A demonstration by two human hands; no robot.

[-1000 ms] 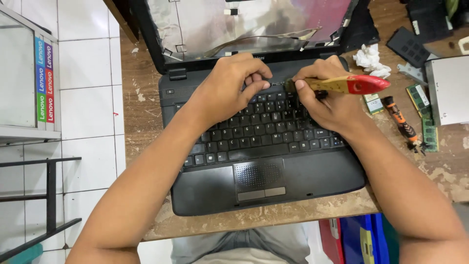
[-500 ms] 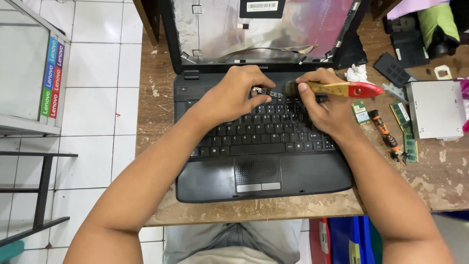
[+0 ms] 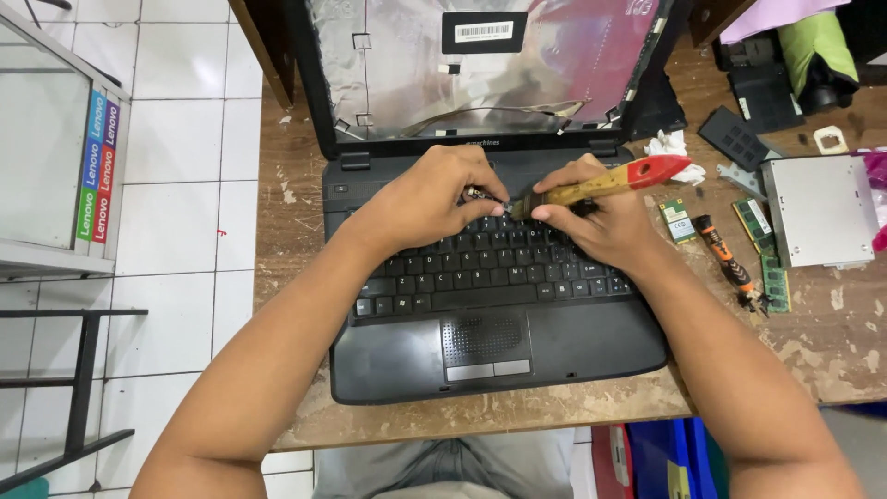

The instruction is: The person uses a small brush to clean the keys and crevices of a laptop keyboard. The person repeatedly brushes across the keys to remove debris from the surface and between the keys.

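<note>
A worn wooden table (image 3: 836,356) with chipped, pale patches stands over a white tiled floor (image 3: 176,231), and on it a black laptop (image 3: 499,356) sits open before you, its front edge close to the table's near edge. Your left hand (image 3: 430,199) rests on the top rows of the keyboard (image 3: 490,268), fingers curled narrow and pinching a small part that is too tiny to make out. Your right hand (image 3: 601,226) is closed around a paintbrush (image 3: 601,185) with a wooden handle and a red end; its bristle end meets your left fingertips above the keys, the handle slanting up to the right.

Open table is scarce on the left, where only a thin strip lies between the laptop and the table's edge. To the right, a bare patch lies below the clutter: a silver flat drive (image 3: 818,211), green memory sticks (image 3: 765,249), an orange-handled screwdriver (image 3: 725,259), a small green circuit card (image 3: 679,222) and a crumpled white tissue (image 3: 670,148) just behind the brush's red end.

The laptop's lid (image 3: 480,65) has no screen panel, showing silvery foil and loose cable. A glass-fronted cabinet (image 3: 55,157) is cut off at the left edge; blue bins (image 3: 679,457) under the table are only partly seen.
</note>
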